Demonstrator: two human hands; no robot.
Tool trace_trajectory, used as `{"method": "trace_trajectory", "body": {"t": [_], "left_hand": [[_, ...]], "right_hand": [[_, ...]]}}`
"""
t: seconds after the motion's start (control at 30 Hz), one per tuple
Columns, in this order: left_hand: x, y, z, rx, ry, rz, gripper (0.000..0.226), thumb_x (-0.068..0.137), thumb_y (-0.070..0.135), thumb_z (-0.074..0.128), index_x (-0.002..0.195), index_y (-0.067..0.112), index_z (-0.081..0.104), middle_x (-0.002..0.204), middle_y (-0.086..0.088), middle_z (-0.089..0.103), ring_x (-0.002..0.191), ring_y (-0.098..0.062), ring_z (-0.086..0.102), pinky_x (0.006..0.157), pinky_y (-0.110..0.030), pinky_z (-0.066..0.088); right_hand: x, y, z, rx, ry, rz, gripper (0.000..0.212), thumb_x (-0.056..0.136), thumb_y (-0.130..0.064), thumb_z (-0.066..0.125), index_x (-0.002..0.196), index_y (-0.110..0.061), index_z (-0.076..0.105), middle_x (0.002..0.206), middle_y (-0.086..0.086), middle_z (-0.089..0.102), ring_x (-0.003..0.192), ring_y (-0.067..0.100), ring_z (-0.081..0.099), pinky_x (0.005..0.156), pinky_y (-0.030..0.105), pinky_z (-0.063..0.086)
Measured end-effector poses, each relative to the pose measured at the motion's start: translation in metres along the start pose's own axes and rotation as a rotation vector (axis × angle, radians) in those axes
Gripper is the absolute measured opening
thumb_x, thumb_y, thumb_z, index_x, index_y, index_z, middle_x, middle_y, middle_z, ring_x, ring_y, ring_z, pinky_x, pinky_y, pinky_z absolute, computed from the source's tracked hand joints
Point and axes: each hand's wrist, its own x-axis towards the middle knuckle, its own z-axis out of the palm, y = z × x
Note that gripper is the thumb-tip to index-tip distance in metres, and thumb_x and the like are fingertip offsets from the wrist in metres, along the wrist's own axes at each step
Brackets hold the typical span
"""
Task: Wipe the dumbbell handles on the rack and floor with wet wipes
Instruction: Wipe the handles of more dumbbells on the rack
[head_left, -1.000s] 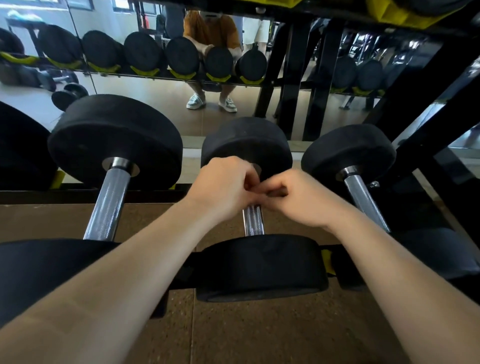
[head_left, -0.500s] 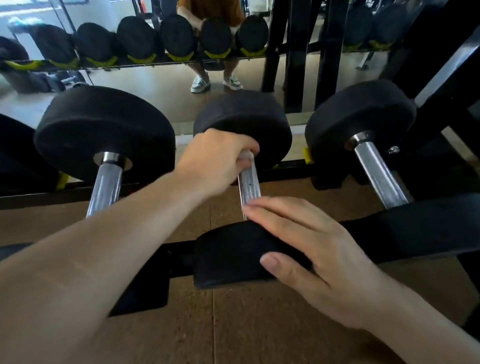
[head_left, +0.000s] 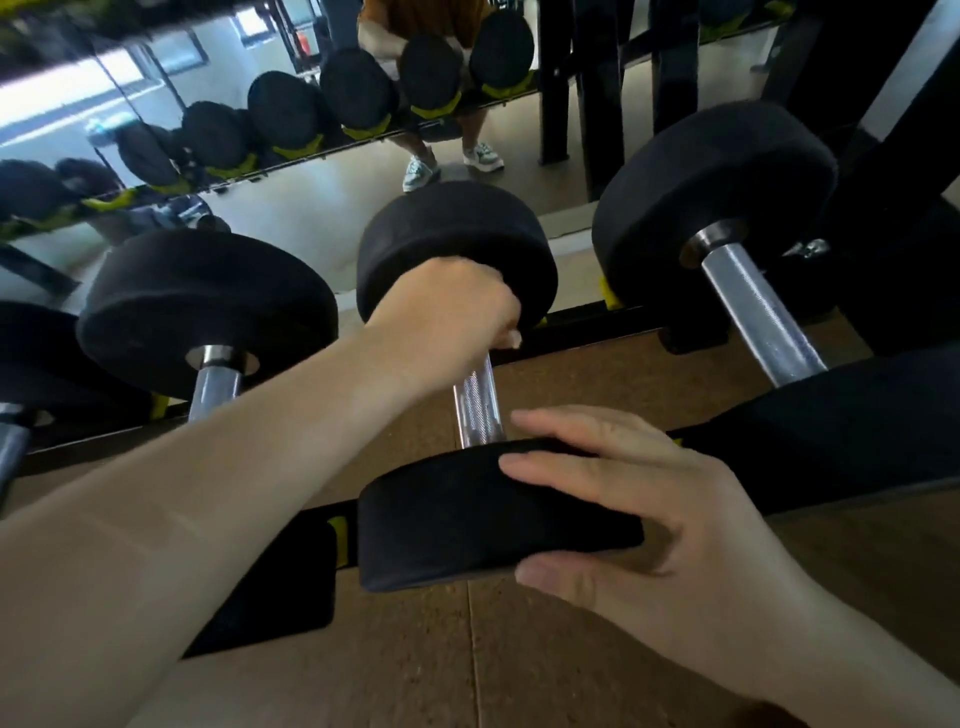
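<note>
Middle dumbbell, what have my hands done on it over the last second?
The right hand left the handle and moved back to the dumbbell's near head, now clasping it between fingers and thumb. The left hand kept gripping the handle's far end. The neighbouring dumbbells stayed racked.

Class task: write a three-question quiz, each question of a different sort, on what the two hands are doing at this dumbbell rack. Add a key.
1. True or false: the left hand grips the middle dumbbell by its handle, beside the far head.
2. The right hand holds the dumbbell's: A near head, B far head, C handle.
3. Fill in: behind the rack stands a ____.
Key: 1 true; 2 A; 3 mirror.
</note>
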Motion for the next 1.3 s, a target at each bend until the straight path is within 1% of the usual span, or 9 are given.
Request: {"method": "trace_trajectory", "body": {"t": [0.13,0.33,0.47,0.57,0.67,0.83,0.93,1.07,1.3], "left_hand": [[0.000,0.003,-0.002,-0.003,-0.127,0.100,0.020,0.094,0.028,0.057,0.106,0.025,0.073,0.106,0.007,0.060,0.104,-0.016,0.054,0.082,-0.028,0.043],[-0.020,0.010,-0.017,-0.366,-0.467,0.295,0.015,0.085,0.015,0.066,0.089,0.025,0.076,0.090,0.018,0.062,0.087,0.000,0.057,0.074,-0.019,0.044],[-0.028,0.007,-0.014,-0.306,-0.306,0.310,0.014,0.083,0.022,0.063,0.085,0.028,0.076,0.079,0.020,0.054,0.074,0.002,0.054,0.064,-0.021,0.044],[-0.020,-0.011,-0.006,-0.185,0.014,0.125,0.012,0.083,0.021,0.066,0.086,0.022,0.078,0.088,0.006,0.066,0.083,-0.016,0.064,0.072,-0.033,0.052],[-0.020,-0.014,0.004,-0.343,0.212,-0.221,0.010,0.085,0.022,0.070,0.089,0.020,0.078,0.090,0.003,0.070,0.087,-0.015,0.063,0.081,-0.039,0.052],[-0.050,0.002,0.006,-0.574,0.054,-0.268,0.009,0.075,0.017,0.081,0.079,0.025,0.078,0.075,0.017,0.066,0.076,0.003,0.061,0.073,-0.012,0.046],[-0.043,-0.003,0.009,-0.591,0.138,-0.346,0.013,0.076,0.014,0.079,0.074,0.027,0.076,0.070,0.019,0.063,0.074,0.004,0.060,0.068,-0.009,0.045],[-0.032,0.000,0.014,-0.684,0.293,-0.568,0.015,0.086,0.015,0.070,0.079,0.029,0.070,0.073,0.022,0.063,0.073,0.005,0.061,0.069,-0.011,0.048],[-0.065,0.007,0.008,-1.075,-0.108,-0.707,0.020,0.084,-0.002,0.068,0.071,0.013,0.068,0.057,0.003,0.066,0.052,-0.005,0.061,0.050,-0.014,0.045]], "right_hand": [[-0.001,0.007,-0.004,0.208,0.206,0.156,0.030,0.087,-0.044,0.057,0.112,-0.032,0.069,0.120,-0.023,0.062,0.118,-0.004,0.054,0.093,0.011,0.045],[0.006,0.007,-0.004,0.198,0.303,0.220,0.025,0.092,-0.008,0.058,0.104,-0.026,0.070,0.102,-0.020,0.064,0.102,-0.004,0.060,0.082,0.006,0.045],[0.028,0.001,-0.006,0.586,0.528,0.408,0.034,0.086,0.005,0.058,0.085,-0.026,0.072,0.087,-0.015,0.071,0.090,-0.003,0.065,0.075,0.007,0.047],[0.050,0.001,0.002,0.616,0.492,0.526,0.032,0.086,0.001,0.060,0.082,-0.028,0.073,0.083,-0.016,0.069,0.083,-0.005,0.063,0.070,0.012,0.048],[0.064,0.003,0.002,0.639,0.426,0.601,0.030,0.087,-0.001,0.060,0.085,-0.028,0.073,0.076,-0.021,0.066,0.073,-0.011,0.059,0.064,0.007,0.046],[0.088,0.012,-0.004,0.591,0.366,0.660,0.034,0.088,0.002,0.052,0.096,-0.025,0.071,0.090,-0.013,0.064,0.082,-0.003,0.058,0.059,0.005,0.044],[0.097,0.013,0.004,0.557,0.254,0.662,0.035,0.086,0.004,0.051,0.098,-0.022,0.071,0.091,-0.008,0.064,0.083,0.002,0.057,0.059,0.010,0.043],[0.101,0.016,0.006,0.517,0.213,0.698,0.033,0.086,-0.001,0.053,0.093,-0.028,0.071,0.099,-0.004,0.066,0.097,0.012,0.059,0.086,0.031,0.050],[0.110,0.018,0.009,0.473,0.217,0.713,0.033,0.087,0.001,0.053,0.096,-0.025,0.072,0.110,0.001,0.066,0.106,0.019,0.060,0.096,0.038,0.050]]}}
